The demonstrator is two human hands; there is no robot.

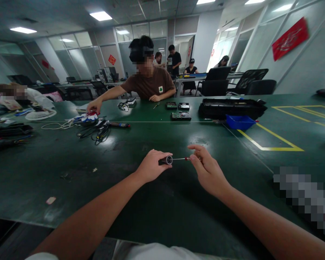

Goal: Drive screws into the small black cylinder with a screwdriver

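Note:
My left hand [148, 166] is closed around a small dark cylindrical part with a pale ring-shaped end [169, 160]; its kind I cannot make out. Between thumb and fingers, my right hand [209, 171] grips a thin screwdriver [180, 159] with a red collar. The metal shaft lies level and points left, its tip at or inside the ring end; exact contact is too small to tell. Both hands are just above the green table [162, 202], and my fingers hide the screwdriver's handle.
Across the table, a person in a brown shirt [154, 83] reaches toward tangled cables [97, 130]. Several hard drives [181, 116] lie ahead. Right of them are a long black housing [231, 108] and a blue bin [239, 122]. A white fan [40, 115] is far left.

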